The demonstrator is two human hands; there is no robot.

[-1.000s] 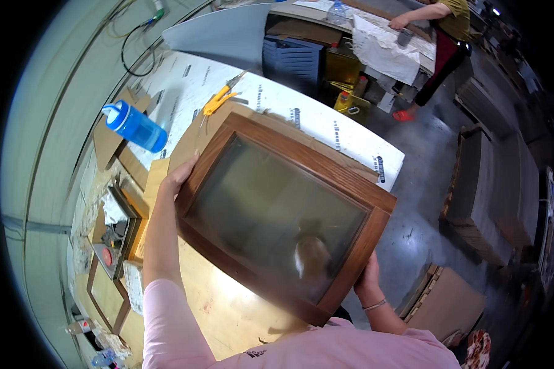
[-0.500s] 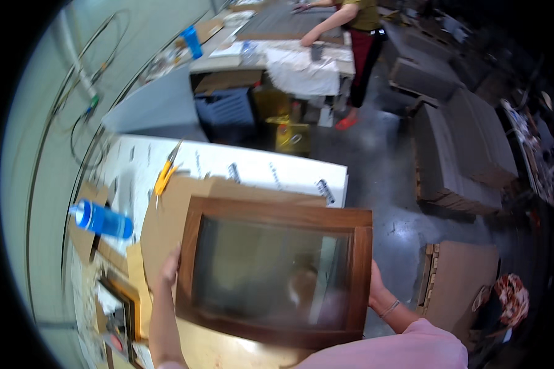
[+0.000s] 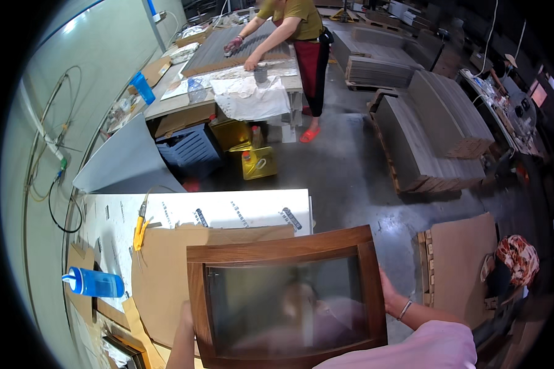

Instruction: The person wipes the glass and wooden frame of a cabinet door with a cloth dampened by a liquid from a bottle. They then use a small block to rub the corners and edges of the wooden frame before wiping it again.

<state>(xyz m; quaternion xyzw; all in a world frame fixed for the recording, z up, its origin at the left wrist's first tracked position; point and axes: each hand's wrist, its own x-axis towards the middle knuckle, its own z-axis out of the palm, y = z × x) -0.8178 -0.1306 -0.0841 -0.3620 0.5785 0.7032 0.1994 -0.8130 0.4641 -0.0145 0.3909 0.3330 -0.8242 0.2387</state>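
Observation:
Upright in front of me is a wood-framed glass panel (image 3: 283,307), its brown frame enclosing a pane full of reflections. My left hand (image 3: 187,315) is closed at the frame's left side, fingers partly hidden behind it. On the opposite side my right hand (image 3: 388,291) grips the frame's edge, with a bracelet on the wrist. Below and behind the panel, a brown cardboard sheet (image 3: 160,289) lies on the white-topped table (image 3: 178,206). A yellow-handled tool (image 3: 140,232) with a thin metal tip rests near the cardboard's far left corner.
A blue bottle (image 3: 95,283) lies at the table's left side. Farther off, a co-worker (image 3: 298,27) works over grey ribbed sheets (image 3: 221,52) on another bench. Stacked grey boards (image 3: 421,138) stand on pallets at right, nearer a cardboard-topped pallet (image 3: 461,264). A yellow can (image 3: 259,163) stands on the floor.
My view has tilted up, showing more of the room. The panel sits lower in view and has turned slightly, its right upper corner now higher. Both hands stay on it.

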